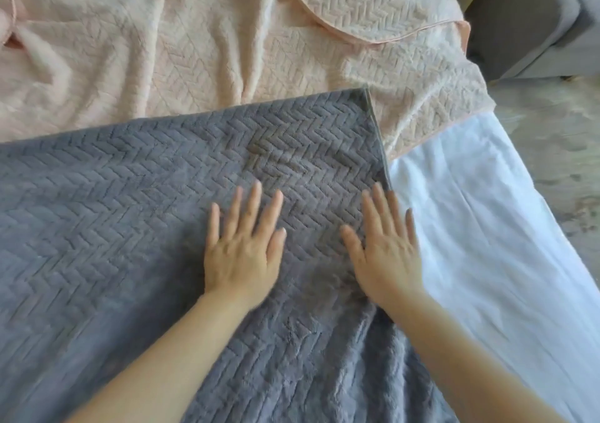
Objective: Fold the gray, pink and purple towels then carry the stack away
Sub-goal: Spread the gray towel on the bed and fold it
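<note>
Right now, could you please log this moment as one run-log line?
step: gray towel fold | left hand: flat on gray towel | right hand: flat at its right edge | pink towel: rumpled, unfolded behind

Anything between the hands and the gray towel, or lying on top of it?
Nothing visible. The left hand and right hand rest flat directly on the gray towel; the pink towel lies beyond its far edge.

A white sheet [487, 244] lies beside mottled floor [552, 136] and, seemingly, a gray sofa [526, 23].
</note>
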`<action>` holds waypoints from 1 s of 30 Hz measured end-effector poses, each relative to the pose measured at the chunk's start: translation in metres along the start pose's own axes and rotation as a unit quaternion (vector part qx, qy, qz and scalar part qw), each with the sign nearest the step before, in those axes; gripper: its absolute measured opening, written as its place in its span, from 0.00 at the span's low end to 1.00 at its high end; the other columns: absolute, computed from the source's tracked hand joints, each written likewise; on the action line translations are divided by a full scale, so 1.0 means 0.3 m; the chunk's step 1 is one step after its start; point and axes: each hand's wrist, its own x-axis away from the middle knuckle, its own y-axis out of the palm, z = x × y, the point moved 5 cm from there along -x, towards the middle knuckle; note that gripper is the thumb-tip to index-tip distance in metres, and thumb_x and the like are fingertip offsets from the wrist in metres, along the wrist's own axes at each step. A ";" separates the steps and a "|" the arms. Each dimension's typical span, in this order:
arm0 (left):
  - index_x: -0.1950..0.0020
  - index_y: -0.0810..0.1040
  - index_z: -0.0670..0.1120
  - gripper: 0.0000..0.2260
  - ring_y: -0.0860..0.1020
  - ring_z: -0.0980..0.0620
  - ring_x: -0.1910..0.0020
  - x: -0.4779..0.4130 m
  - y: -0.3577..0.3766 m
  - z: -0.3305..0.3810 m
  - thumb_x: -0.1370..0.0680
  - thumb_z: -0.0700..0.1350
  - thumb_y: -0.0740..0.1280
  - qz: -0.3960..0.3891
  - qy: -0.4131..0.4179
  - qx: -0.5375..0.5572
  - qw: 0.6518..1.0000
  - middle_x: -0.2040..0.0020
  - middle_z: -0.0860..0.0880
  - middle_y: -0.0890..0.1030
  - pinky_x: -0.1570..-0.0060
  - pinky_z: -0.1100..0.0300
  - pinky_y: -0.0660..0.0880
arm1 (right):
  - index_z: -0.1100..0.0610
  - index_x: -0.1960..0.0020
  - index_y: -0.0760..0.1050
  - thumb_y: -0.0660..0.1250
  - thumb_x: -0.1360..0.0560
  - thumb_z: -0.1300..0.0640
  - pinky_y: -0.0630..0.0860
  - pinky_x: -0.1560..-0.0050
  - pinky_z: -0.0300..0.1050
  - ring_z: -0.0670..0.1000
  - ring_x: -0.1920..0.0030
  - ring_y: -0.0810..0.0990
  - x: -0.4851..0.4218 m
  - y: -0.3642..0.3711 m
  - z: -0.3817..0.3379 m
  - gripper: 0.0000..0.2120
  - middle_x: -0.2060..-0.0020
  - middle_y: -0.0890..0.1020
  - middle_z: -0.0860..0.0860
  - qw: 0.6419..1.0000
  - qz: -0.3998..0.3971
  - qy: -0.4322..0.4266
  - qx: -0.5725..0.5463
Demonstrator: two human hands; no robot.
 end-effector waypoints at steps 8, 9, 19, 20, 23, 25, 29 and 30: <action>0.23 0.42 0.56 0.27 0.43 0.51 0.23 0.369 0.093 0.072 0.22 0.62 0.35 -0.080 -0.041 -0.025 0.996 0.22 0.52 0.44 0.26 0.45 0.39 | 0.45 0.23 0.39 0.38 0.23 0.33 0.38 0.24 0.49 0.47 0.24 0.37 0.344 0.094 0.181 0.33 0.24 0.42 0.41 0.997 -0.070 0.044 0.008; 0.24 0.40 0.56 0.28 0.40 0.52 0.24 0.399 0.093 0.081 0.23 0.62 0.33 -0.083 -0.040 -0.026 0.995 0.22 0.52 0.41 0.27 0.45 0.37 | 0.47 0.22 0.42 0.40 0.22 0.34 0.42 0.24 0.49 0.48 0.23 0.41 0.372 0.079 0.207 0.32 0.23 0.44 0.42 0.996 -0.069 0.063 -0.010; 0.23 0.43 0.56 0.28 0.43 0.50 0.24 0.798 0.131 0.323 0.22 0.62 0.34 -0.116 -0.020 0.000 0.993 0.22 0.51 0.44 0.26 0.45 0.40 | 0.49 0.30 0.62 0.58 0.22 0.43 0.71 0.48 0.47 0.53 0.39 0.75 0.965 0.101 0.338 0.22 0.35 0.72 0.48 0.947 -0.067 0.242 -0.202; 0.23 0.45 0.55 0.28 0.44 0.49 0.24 0.829 0.134 0.347 0.22 0.62 0.35 -0.116 -0.013 -0.001 0.993 0.22 0.51 0.45 0.26 0.46 0.39 | 0.48 0.31 0.61 0.57 0.21 0.43 0.72 0.52 0.47 0.54 0.42 0.77 1.012 0.118 0.354 0.21 0.36 0.74 0.48 0.945 -0.083 0.253 -0.188; 0.23 0.52 0.54 0.27 0.51 0.46 0.24 0.916 0.134 0.409 0.21 0.61 0.40 -0.123 0.010 0.002 0.992 0.22 0.49 0.51 0.27 0.45 0.43 | 0.43 0.42 0.63 0.54 0.20 0.45 0.71 0.59 0.47 0.58 0.52 0.80 1.130 0.124 0.431 0.08 0.52 0.80 0.49 0.942 -0.093 0.284 -0.151; 0.23 0.55 0.54 0.26 0.54 0.45 0.24 0.972 0.136 0.434 0.20 0.60 0.44 -0.125 0.021 0.007 0.992 0.22 0.49 0.54 0.28 0.44 0.45 | 0.42 0.50 0.62 0.54 0.20 0.45 0.73 0.59 0.49 0.57 0.59 0.78 1.191 0.106 0.496 0.03 0.60 0.79 0.47 0.937 -0.064 0.304 -0.158; 0.23 0.47 0.57 0.26 0.48 0.47 0.23 1.092 0.152 0.426 0.21 0.61 0.40 -0.132 0.033 -0.013 0.991 0.22 0.52 0.47 0.27 0.45 0.41 | 0.43 0.48 0.63 0.53 0.20 0.46 0.73 0.57 0.50 0.54 0.57 0.76 1.239 0.101 0.523 0.03 0.52 0.77 0.48 0.945 -0.068 0.292 -0.132; 0.23 0.48 0.57 0.26 0.48 0.47 0.23 1.124 0.147 0.414 0.21 0.61 0.40 -0.131 0.034 -0.017 0.991 0.22 0.52 0.47 0.27 0.45 0.41 | 0.45 0.42 0.64 0.54 0.20 0.47 0.72 0.53 0.50 0.55 0.49 0.75 1.234 0.099 0.511 0.08 0.44 0.75 0.48 0.952 -0.058 0.279 -0.112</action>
